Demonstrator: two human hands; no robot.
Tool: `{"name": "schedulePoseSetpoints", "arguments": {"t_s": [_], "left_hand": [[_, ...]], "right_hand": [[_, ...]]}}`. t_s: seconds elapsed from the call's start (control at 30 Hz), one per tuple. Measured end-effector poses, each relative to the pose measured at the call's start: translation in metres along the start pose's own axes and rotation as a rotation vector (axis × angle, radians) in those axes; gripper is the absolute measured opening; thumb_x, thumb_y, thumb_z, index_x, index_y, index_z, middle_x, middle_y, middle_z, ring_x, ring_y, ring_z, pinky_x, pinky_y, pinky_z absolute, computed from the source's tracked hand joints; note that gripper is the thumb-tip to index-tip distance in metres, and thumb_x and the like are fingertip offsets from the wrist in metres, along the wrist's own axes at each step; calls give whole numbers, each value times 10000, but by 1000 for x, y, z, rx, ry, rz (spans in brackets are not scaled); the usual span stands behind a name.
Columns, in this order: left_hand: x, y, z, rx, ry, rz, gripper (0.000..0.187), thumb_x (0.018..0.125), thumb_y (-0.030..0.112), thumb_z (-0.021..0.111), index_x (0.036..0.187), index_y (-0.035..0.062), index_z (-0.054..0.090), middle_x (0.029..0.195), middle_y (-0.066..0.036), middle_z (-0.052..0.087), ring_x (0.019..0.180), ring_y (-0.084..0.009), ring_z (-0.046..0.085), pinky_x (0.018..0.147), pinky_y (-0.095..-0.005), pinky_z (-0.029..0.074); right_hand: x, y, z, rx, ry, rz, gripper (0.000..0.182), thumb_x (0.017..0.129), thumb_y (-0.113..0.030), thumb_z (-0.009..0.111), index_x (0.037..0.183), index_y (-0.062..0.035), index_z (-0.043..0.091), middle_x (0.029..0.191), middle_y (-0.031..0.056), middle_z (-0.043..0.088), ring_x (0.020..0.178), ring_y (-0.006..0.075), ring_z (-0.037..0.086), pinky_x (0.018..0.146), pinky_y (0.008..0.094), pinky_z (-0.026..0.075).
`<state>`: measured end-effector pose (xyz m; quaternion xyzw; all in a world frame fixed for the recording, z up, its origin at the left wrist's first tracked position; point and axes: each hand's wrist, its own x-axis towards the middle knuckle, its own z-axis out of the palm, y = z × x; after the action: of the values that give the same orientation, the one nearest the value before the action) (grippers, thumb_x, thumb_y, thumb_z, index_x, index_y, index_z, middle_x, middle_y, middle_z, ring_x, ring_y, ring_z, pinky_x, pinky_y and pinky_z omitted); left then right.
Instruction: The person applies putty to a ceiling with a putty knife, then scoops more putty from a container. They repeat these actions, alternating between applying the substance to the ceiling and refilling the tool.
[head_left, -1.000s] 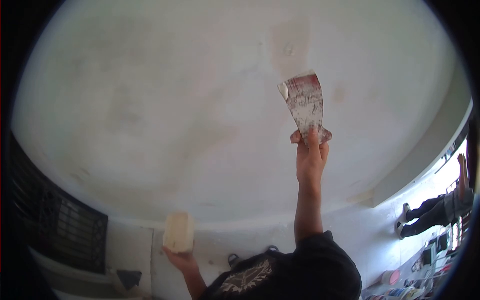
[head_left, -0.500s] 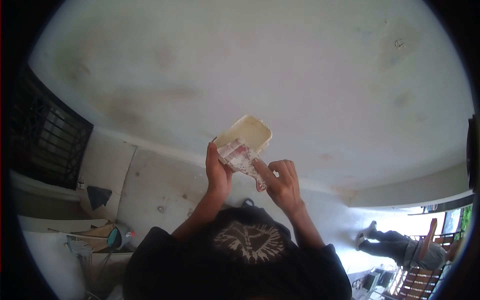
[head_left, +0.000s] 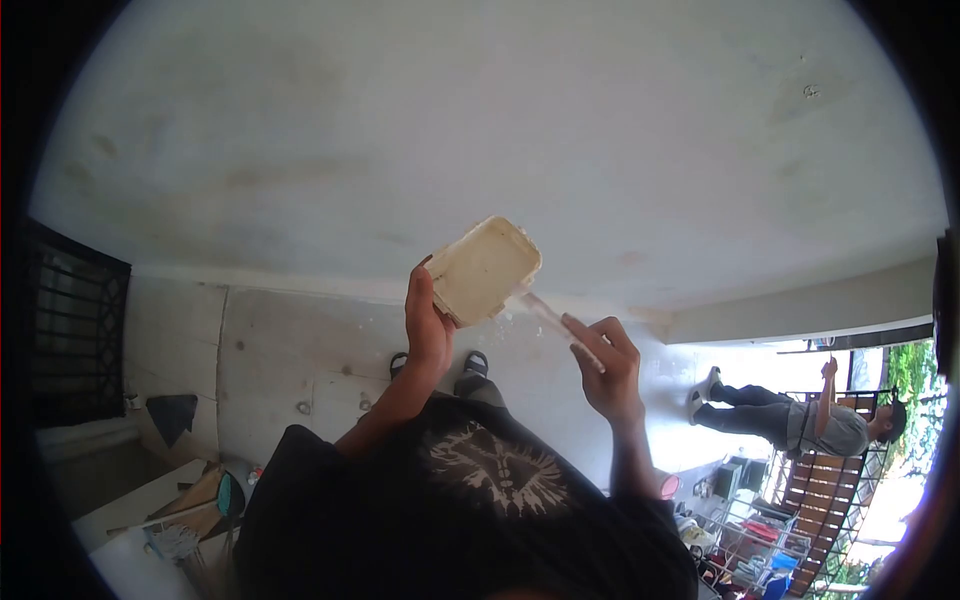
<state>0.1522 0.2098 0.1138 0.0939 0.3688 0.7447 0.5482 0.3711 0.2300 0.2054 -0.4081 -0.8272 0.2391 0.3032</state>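
A rectangular cream-coloured container (head_left: 485, 268) is held up in front of the wall, smeared with pale paste around its rim. My left hand (head_left: 428, 325) grips its left side and lower edge. In my right hand (head_left: 610, 368) is the handle of a scraper (head_left: 562, 328), seen nearly edge-on, with its blade end close to the container's lower right corner. Whether the blade touches the container cannot be made out.
A pale wall (head_left: 600, 130) with stains fills the upper view. A dark metal grille (head_left: 82, 320) stands at left, with a cluttered surface (head_left: 130, 498) below it. Another person (head_left: 770, 415) stands at right near a rack of items (head_left: 750, 540).
The scraper has moved from over the container's lower edge to its right and turned edge-on. My right hand has shifted right. The view has tilted, showing more floor and both feet.
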Motion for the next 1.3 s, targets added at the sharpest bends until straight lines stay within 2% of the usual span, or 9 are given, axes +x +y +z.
{"name": "schedulePoseSetpoints", "arguments": {"t_s": [0.1, 0.23, 0.3, 0.5, 0.73, 0.83, 1.07, 1.17, 1.3], "left_hand": [[-3, 0, -1, 39, -32, -75, 574, 991, 506, 374, 1370, 74, 374, 1312, -90, 486, 1204, -204, 510, 926, -397, 487], [-1, -4, -9, 59, -84, -134, 558, 991, 494, 386, 1373, 87, 382, 1322, -78, 483, 1210, -204, 502, 934, -395, 480], [-1, -5, -13, 46, -92, -154, 548, 992, 484, 390, 1371, 88, 388, 1324, -76, 482, 1213, -210, 498, 945, -398, 472], [4, 9, -58, 27, -123, -189, 523, 998, 461, 392, 1366, 90, 405, 1326, -91, 486, 1218, -239, 494, 970, -425, 454], [0, 35, -96, 137, -36, -80, 648, 958, 596, 361, 1402, 124, 363, 1372, -90, 471, 1185, -302, 532, 801, -522, 520], [-4, 44, -102, 127, 60, 6, 668, 951, 611, 360, 1408, 124, 357, 1384, -92, 463, 1196, -307, 521, 838, -524, 498], [-3, 40, -99, 57, 231, 203, 671, 948, 620, 354, 1413, 137, 356, 1385, -93, 460, 1205, -315, 510, 868, -536, 475], [-4, 33, -93, 43, 296, 273, 660, 952, 615, 347, 1412, 141, 357, 1378, -95, 464, 1202, -318, 513, 854, -535, 486], [-5, 21, -81, -2, 301, 302, 629, 962, 595, 341, 1409, 152, 359, 1378, -102, 466, 1200, -328, 519, 856, -536, 496]], "right_hand": [[-10, -5, 12, 97, 133, 162, 204, 873, -24, 625, 1067, -31, 686, 743, 66, 550, 684, 191, 550, 622, 304, 453], [-30, 4, 32, 463, 378, 393, 156, 957, -123, 552, 970, -7, 654, 753, 40, 560, 692, 156, 520, 633, 308, 432], [-30, 1, 33, 1268, 560, 416, 198, 988, -199, 506, 920, -40, 602, 790, 31, 583, 696, 148, 500, 662, 322, 414], [-22, 1, 38, 1504, 700, 380, 111, 989, -218, 502, 1028, -126, 551, 827, 24, 594, 721, 137, 486, 686, 329, 384], [39, 33, -14, 1597, 766, 178, 110, 981, -230, 524, 1028, -134, 550, 865, 29, 594, 724, 135, 490, 691, 330, 386], [73, 48, -40, 1625, 811, 70, 131, 982, -236, 530, 1026, -115, 551, 857, 28, 581, 725, 135, 496, 688, 334, 396], [138, 101, -95, 979, 998, -92, 176, 965, -153, 573, 1028, 11, 566, 886, 54, 619, 728, 94, 533, 652, 258, 427], [150, 105, -119, 868, 1056, -129, 204, 963, -185, 577, 989, 17, 569, 776, 24, 589, 714, 74, 502, 664, 237, 405], [166, 130, -140, 865, 1039, -182, 214, 976, -180, 555, 1011, 31, 558, 875, 62, 620, 709, 99, 526, 646, 251, 418]]}}
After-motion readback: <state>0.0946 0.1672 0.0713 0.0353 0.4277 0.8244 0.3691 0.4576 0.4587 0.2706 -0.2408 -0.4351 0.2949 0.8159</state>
